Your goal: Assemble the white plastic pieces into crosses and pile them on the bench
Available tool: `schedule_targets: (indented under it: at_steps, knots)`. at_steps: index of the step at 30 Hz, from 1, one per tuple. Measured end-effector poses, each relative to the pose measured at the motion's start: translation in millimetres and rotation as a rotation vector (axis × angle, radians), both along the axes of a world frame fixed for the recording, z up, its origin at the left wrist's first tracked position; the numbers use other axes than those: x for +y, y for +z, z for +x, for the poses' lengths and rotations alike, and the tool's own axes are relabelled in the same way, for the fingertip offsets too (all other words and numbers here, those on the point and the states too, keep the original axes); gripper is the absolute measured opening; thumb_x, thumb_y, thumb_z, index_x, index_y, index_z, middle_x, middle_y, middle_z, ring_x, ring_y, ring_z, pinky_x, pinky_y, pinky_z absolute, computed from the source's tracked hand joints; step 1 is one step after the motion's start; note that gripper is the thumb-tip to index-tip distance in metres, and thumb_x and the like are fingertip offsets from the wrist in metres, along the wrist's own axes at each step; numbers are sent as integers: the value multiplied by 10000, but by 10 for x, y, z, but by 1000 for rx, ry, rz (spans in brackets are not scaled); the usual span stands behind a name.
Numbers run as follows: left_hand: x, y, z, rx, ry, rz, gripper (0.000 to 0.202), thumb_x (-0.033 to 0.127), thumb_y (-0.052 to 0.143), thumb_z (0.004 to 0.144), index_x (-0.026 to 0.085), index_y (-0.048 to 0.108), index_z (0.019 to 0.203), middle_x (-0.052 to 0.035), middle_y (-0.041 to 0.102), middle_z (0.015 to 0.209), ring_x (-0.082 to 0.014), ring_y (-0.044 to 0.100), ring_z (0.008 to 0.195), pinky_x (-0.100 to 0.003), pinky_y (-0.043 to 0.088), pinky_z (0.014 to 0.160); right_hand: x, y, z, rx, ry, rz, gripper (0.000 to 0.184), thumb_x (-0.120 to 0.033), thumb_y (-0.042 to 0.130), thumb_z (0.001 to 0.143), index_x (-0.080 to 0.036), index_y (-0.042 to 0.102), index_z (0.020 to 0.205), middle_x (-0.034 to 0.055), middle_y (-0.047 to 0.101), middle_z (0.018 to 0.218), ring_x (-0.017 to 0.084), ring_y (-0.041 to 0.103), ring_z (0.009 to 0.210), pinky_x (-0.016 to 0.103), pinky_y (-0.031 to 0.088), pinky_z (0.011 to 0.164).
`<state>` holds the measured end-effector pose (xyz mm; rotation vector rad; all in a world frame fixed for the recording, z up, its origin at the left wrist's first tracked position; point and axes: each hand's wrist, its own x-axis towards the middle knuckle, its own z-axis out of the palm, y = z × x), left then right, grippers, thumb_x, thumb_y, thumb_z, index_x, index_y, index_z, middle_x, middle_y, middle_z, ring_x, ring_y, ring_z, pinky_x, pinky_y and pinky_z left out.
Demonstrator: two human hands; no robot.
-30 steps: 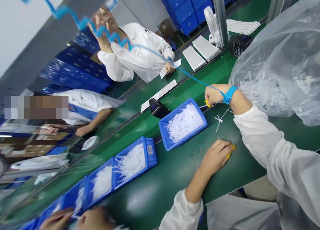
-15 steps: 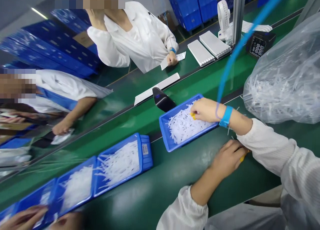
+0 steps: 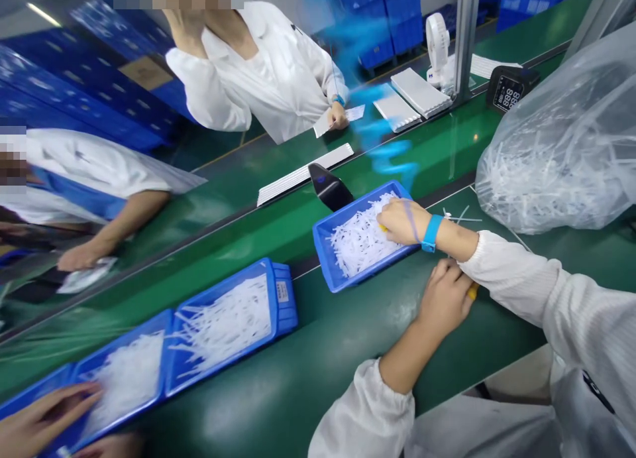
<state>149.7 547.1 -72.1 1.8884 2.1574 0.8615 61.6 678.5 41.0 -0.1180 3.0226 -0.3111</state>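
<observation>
My right hand (image 3: 400, 221), with a blue wrist strap (image 3: 432, 233), reaches into a blue bin (image 3: 325, 262) of short white plastic strips (image 3: 362, 240). Its fingers are drawn together at the strips, with a yellow finger cover at the tips; whether any strip is pinched cannot be made out. Below my right forearm, my left hand (image 3: 444, 295) is low over the green work surface, back upward and fingers curled. A yellow cover shows at its thumb, and whatever lies under the fingers is hidden.
A clear bag of strips (image 3: 556, 179) lies at right, with loose strips (image 3: 463, 216) beside it. More blue bins (image 3: 284, 299) stand left, where a co-worker's hand (image 3: 44, 415) reaches in. A black stand (image 3: 330, 187) is behind my bin. Two co-workers sit across; a blue coiled cord (image 3: 392, 156) hangs blurred.
The view has shifted slightly, so most things sit a little further left. My right hand stays at the bin and my left hand on the surface. The blue cord has swung left.
</observation>
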Motion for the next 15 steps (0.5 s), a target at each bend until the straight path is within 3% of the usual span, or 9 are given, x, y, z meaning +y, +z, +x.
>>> schedule_targets:
  at_steps: [4,8,12,15]
  knots:
    - [12,4,-22,-6,11,69,230,170,663,995,202,755,1204,-145,681,1235,-323,591,1219,-492,604,1054,52,-69,-41,92,-15,-132,263,-167,607,975,-78,802,1127,208,823,1138,293,731,1048,365,495,924]
    - [5,-2,-63,-64,28,106,248,131,666,988,217,730,1212,-115,707,1196,-299,611,1170,-465,592,1028,206,-9,-2,221,22,-444,253,-152,646,956,-116,758,1179,96,817,1038,206,713,928,304,478,865]
    - [-11,-8,-120,-145,21,125,304,157,653,1011,212,660,1309,-116,728,1223,-293,640,1151,-471,572,1036,374,131,319,300,79,-836,266,-171,694,951,-177,765,1207,31,812,1045,170,735,980,277,528,887]
    - [-28,-10,-155,-173,29,118,349,166,674,995,214,617,1335,-117,713,1237,-287,652,1122,-463,567,1017,466,68,720,266,88,-1065,175,-218,739,928,-153,766,1088,44,794,1016,163,736,937,282,571,853]
